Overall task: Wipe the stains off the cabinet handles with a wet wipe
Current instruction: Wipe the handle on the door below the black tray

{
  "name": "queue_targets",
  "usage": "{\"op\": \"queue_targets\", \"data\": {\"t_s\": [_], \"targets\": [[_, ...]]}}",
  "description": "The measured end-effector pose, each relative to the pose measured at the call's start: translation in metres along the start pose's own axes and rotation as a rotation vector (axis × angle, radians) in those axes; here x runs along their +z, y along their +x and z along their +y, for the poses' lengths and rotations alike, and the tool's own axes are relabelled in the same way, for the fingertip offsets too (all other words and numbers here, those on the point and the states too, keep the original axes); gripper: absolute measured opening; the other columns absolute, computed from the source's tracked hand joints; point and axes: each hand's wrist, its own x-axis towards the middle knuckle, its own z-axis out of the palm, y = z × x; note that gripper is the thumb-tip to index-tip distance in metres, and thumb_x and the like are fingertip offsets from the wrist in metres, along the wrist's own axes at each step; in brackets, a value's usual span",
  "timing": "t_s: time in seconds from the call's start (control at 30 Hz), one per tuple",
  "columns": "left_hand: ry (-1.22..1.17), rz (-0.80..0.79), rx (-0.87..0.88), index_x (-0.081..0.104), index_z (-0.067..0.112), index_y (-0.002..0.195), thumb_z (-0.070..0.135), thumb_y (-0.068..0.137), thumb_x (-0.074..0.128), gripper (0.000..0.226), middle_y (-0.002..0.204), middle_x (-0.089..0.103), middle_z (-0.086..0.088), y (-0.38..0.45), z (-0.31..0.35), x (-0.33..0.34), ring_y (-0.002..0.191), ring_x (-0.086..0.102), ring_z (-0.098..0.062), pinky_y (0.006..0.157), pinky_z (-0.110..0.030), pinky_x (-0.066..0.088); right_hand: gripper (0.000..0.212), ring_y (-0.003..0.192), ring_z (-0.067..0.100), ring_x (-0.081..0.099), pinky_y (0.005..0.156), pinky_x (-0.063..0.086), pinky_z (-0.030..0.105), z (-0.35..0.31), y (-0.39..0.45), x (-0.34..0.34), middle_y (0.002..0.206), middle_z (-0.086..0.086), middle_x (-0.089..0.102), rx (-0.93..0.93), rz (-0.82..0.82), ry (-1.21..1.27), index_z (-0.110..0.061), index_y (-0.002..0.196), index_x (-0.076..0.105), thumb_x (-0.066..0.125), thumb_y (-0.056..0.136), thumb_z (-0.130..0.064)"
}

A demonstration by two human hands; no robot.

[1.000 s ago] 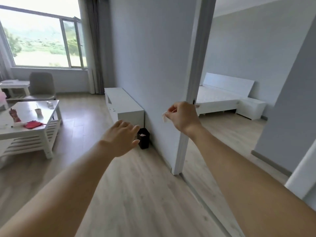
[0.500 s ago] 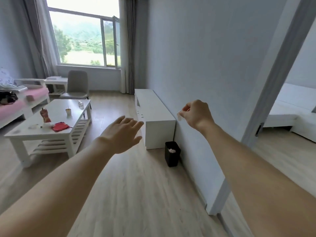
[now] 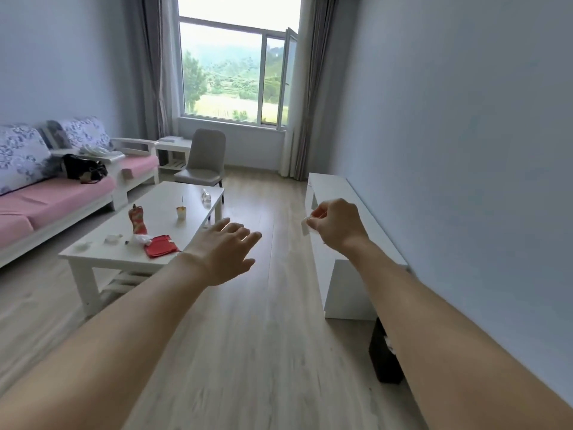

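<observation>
My right hand is stretched forward at chest height and pinches a small white wet wipe between thumb and fingertips. It hovers over the near end of a long low white cabinet that runs along the right wall. No cabinet handles show from this angle. My left hand is held out with palm down and fingers spread, holding nothing, above the wooden floor between the cabinet and the coffee table.
A white coffee table at the left carries a red cloth, a small cup and other bits. A pink sofa lines the left wall, a grey chair stands by the window. A black bin sits at the cabinet's near end.
The view has swung left, from the doorway and bedroom into the living room. Both hands kept their pose, the right one still pinching the wipe.
</observation>
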Motion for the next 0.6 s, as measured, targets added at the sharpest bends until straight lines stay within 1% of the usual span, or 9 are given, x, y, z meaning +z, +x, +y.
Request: {"op": "queue_targets", "data": {"t_s": [0.07,0.13,0.23,0.33,0.4,0.47,0.53,0.6], "targets": [[0.04,-0.004,-0.002,0.019,0.018,0.147,0.046,0.101,0.029,0.055,0.148,0.035,-0.001,0.049,-0.046,0.017,0.139,0.025,-0.018,0.116,-0.033,0.011,0.007,0.079,0.02,0.061,0.071,0.052,0.031,0.0,0.061,0.018,0.08,0.0,0.06,0.007,0.026,0.028,-0.01,0.084,0.068,0.066,0.084,-0.017],[0.021,-0.001,-0.015,0.021,0.018,0.146,0.046,0.101,0.03,0.054,0.146,0.037,-0.001,0.101,-0.083,0.031,0.138,0.027,-0.018,0.115,-0.032,0.011,0.007,0.078,0.017,0.059,0.07,0.047,0.026,0.006,0.117,0.031,0.079,-0.001,0.06,0.024,0.06,0.044,-0.01,0.083,0.068,0.067,0.084,-0.018],[-0.015,0.0,0.01,0.021,0.018,0.146,0.046,0.101,0.03,0.054,0.146,0.038,-0.001,0.181,-0.114,0.055,0.137,0.028,-0.018,0.114,-0.031,0.013,0.011,0.076,0.016,0.057,0.07,0.044,0.025,0.03,0.189,0.047,0.079,-0.001,0.06,0.069,0.09,0.022,-0.01,0.087,0.069,0.067,0.085,-0.02],[-0.007,-0.018,0.076,0.023,0.018,0.144,0.046,0.101,0.03,0.052,0.144,0.039,-0.001,0.262,-0.134,0.087,0.136,0.03,-0.018,0.114,-0.031,0.014,0.012,0.079,0.017,0.059,0.073,0.05,0.028,0.063,0.259,0.065,0.082,0.001,0.062,0.135,0.122,0.01,-0.009,0.089,0.068,0.067,0.086,-0.021],[0.01,0.002,0.122,0.023,0.019,0.145,0.046,0.101,0.029,0.053,0.144,0.04,0.0,0.319,-0.145,0.109,0.136,0.03,-0.017,0.114,-0.031,0.015,0.012,0.081,0.019,0.061,0.077,0.053,0.031,0.085,0.308,0.078,0.085,0.004,0.065,0.153,0.148,-0.004,-0.009,0.089,0.069,0.066,0.086,-0.02],[0.007,0.033,0.134,0.021,0.019,0.146,0.047,0.101,0.029,0.053,0.145,0.039,0.001,0.378,-0.159,0.129,0.136,0.029,-0.016,0.114,-0.03,0.014,0.012,0.082,0.02,0.062,0.078,0.053,0.032,0.106,0.36,0.091,0.087,0.006,0.067,0.154,0.183,-0.012,-0.009,0.089,0.069,0.066,0.086,-0.02],[-0.001,0.049,0.139,0.022,0.02,0.145,0.047,0.101,0.029,0.053,0.145,0.039,0.002,0.436,-0.176,0.145,0.136,0.029,-0.016,0.114,-0.029,0.015,0.011,0.079,0.019,0.062,0.076,0.053,0.032,0.122,0.415,0.104,0.084,0.005,0.066,0.157,0.198,-0.009,-0.009,0.087,0.069,0.066,0.086,-0.019],[-0.013,0.062,0.139,0.021,0.02,0.146,0.047,0.1,0.03,0.054,0.146,0.038,0.001,0.491,-0.196,0.158,0.137,0.029,-0.016,0.114,-0.029,0.015,0.008,0.068,0.013,0.06,0.074,0.052,0.031,0.135,0.472,0.116,0.074,0.001,0.064,0.163,0.198,-0.015,-0.012,0.081,0.067,0.066,0.085,-0.018]]}}
